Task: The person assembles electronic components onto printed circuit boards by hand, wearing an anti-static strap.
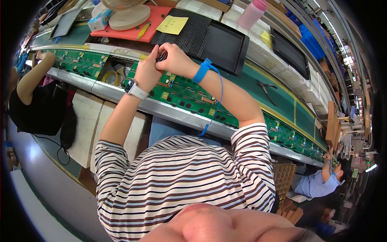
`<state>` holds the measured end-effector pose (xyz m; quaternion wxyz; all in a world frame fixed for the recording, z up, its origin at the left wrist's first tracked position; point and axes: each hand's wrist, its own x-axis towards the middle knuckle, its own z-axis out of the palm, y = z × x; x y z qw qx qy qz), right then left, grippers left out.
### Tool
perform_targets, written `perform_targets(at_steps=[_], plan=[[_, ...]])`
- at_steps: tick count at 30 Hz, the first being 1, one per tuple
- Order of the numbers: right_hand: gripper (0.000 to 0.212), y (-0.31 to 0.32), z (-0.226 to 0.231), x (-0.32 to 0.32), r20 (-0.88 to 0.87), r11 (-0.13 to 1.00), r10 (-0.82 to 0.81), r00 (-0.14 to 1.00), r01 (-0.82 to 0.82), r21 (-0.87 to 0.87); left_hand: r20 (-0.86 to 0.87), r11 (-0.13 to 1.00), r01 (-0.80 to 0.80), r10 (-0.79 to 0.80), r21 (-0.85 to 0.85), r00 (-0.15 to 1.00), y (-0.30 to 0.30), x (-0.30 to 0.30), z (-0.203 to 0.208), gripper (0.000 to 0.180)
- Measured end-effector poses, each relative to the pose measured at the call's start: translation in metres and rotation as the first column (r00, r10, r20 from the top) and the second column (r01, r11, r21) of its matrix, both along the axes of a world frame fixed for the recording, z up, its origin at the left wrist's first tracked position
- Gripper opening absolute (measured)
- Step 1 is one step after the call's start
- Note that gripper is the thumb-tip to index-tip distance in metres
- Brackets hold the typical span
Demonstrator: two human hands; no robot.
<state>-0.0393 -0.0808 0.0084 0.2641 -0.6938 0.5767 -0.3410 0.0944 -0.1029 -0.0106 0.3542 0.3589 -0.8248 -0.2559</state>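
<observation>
My left hand [148,74] and my right hand [176,61] meet above the line of green circuit boards [183,93], fingertips pinched together. Something small and dark shows between the fingers, too hidden to name. A white-banded watch [138,91] is on my left wrist. Round my right wrist sits a blue wrist strap [201,71] with a coiled cord. Just beyond my hands lies a black tray [226,45], part of it filled with rows of small dark parts [189,38] under a yellow note [172,25].
Pliers [266,91] lie on the green mat to the right. A metal rail [161,108] edges the bench before me. A fan [128,18] stands on a red board, near a yellow cutter [143,30]. A pink bottle [252,14] stands behind. Other people work at left and far right.
</observation>
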Motion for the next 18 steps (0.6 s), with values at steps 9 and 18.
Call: perform_targets(at_steps=[9, 18], plan=[[0.060, -0.006, -0.025, 0.022, 0.270, 0.988, -0.086, 0.959, 0.048, 0.144, -0.367, 0.747, 0.207, 0.054, 0.632, 0.929, -0.025, 0.028, -0.030, 0.032], [0.049, 0.005, -0.031, 0.034, 0.019, 0.943, -0.005, 1.000, 0.011, -0.333, -0.562, 0.565, 0.396, 0.150, 0.724, 0.813, -0.030, 0.037, -0.030, 0.024]])
